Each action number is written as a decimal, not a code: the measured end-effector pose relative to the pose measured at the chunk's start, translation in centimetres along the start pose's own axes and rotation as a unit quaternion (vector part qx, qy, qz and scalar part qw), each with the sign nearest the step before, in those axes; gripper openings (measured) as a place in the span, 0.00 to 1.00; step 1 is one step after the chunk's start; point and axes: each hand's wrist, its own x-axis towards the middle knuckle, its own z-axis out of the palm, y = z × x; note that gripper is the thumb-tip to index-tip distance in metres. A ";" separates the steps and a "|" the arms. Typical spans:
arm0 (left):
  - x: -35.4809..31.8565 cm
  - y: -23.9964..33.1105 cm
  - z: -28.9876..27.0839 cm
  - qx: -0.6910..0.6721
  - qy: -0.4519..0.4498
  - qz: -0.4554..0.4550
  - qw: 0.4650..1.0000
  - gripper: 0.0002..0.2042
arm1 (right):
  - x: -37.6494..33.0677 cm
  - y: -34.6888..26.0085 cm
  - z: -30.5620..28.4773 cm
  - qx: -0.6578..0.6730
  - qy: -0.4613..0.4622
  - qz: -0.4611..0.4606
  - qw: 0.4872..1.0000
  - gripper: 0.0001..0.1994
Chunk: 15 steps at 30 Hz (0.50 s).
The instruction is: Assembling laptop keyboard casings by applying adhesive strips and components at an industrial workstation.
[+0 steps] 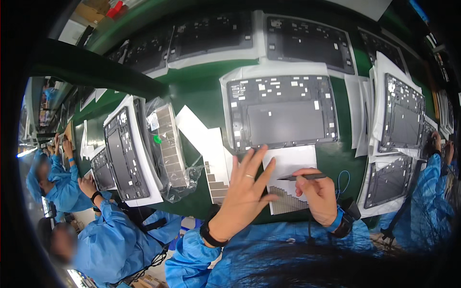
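- Head view, risks: R hand (317, 194) grips a dark pointed tool (315, 176) btwn thumb & fingers, tip over the white sheet (298, 158); a slip could prob. nick the sheet or crease the grey strips (289, 204).
- L hand (242, 194) is spread, grasping nothing visible; fingertips at the near edge of the dark panel (288, 122), contact can't tell. A careless push there might skew the panel.
- Sheet could slide if unpinned; can't tell if L thumb presses it.
- Panel, looks: flat, dark grey/blk, rounded corners, large plain rect. in the middle, small white patches mostly along far side & edges.
- Panel, where: on white paper (269, 71) on the green table (201, 96), straight ahead, just beyond both hands.
- Sheet, looks/where: white far part, thin grey strips at near end; btwn hands, nearer the person than the panel.
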 end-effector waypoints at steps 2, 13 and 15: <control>-0.4 -0.3 1.4 0.020 -0.004 -0.006 1.000 0.45 | 0.4 1.1 1.3 -0.063 0.010 -0.032 0.997 0.08; -0.5 -0.4 2.2 0.045 -0.008 -0.021 0.999 0.47 | -0.2 2.7 1.4 -0.090 0.076 -0.053 0.992 0.08; -0.6 -0.5 2.2 0.046 -0.011 -0.026 0.999 0.47 | -0.3 2.7 1.2 -0.104 0.071 -0.050 0.991 0.08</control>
